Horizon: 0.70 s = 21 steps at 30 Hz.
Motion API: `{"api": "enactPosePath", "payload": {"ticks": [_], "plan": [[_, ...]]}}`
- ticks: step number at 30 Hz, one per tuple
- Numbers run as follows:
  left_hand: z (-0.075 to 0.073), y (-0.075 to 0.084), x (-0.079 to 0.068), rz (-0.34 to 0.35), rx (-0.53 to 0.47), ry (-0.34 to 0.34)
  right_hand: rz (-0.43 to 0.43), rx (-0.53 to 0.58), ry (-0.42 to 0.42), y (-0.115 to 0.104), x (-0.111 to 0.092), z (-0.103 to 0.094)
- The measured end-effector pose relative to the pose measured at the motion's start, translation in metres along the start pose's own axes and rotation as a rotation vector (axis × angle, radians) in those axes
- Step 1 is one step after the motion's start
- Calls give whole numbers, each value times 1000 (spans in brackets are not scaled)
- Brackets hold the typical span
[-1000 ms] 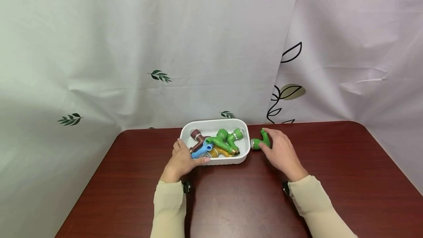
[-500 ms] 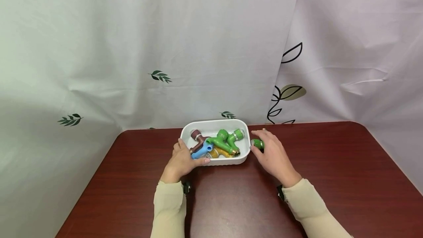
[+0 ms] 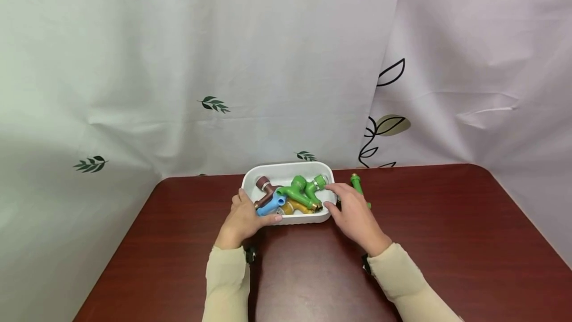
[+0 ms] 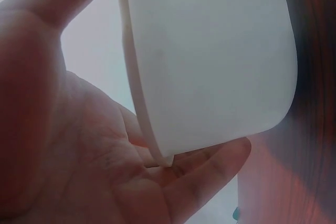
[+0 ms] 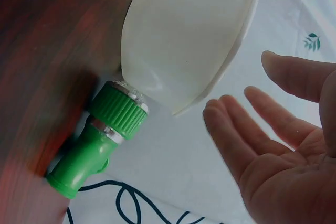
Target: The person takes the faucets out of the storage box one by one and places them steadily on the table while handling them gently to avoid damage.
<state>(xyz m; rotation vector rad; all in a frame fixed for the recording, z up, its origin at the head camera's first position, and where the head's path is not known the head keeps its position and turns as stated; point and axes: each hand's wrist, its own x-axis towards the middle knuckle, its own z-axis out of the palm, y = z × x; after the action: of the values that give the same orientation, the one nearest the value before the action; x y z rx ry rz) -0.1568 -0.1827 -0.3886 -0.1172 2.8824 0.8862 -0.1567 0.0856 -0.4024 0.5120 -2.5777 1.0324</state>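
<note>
A white plastic tub (image 3: 286,168) stands at the back of the table, holding several taps. My left hand (image 3: 241,220) grips its front left corner, thumb along the front and fingers round the side; the left wrist view shows the tub's wall (image 4: 210,66) within that grasp. Over the tub's right rim reaches my right hand (image 3: 355,217), fingers spread and holding nothing. Inside lie a maroon tap (image 3: 268,194), a blue tap (image 3: 270,204), a yellow tap (image 3: 297,206) and two green taps, one (image 3: 296,193) on top. Another green tap (image 5: 86,156) lies outside, right against the tub's right side.
The dark red wooden table (image 3: 304,272) spreads in front and to both sides. Close behind the tub hangs a white curtain (image 3: 277,88) printed with leaves. The right arm passes just in front of the loose green tap.
My right hand has moved left from the loose green tap to the tub's right rim, its fingers apart. That tap stays on the table. The left hand keeps its hold on the tub.
</note>
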Motion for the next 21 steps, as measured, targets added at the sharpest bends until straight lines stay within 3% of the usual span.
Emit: {"api": "enactPosePath", "payload": {"ticks": [9,21], "plan": [[1,-1,1,-12,20,-1,-78,-23,-31,-3,18,0],[1,-1,2,-11,23,0,-50,-102,-233,-14,38,4]]}}
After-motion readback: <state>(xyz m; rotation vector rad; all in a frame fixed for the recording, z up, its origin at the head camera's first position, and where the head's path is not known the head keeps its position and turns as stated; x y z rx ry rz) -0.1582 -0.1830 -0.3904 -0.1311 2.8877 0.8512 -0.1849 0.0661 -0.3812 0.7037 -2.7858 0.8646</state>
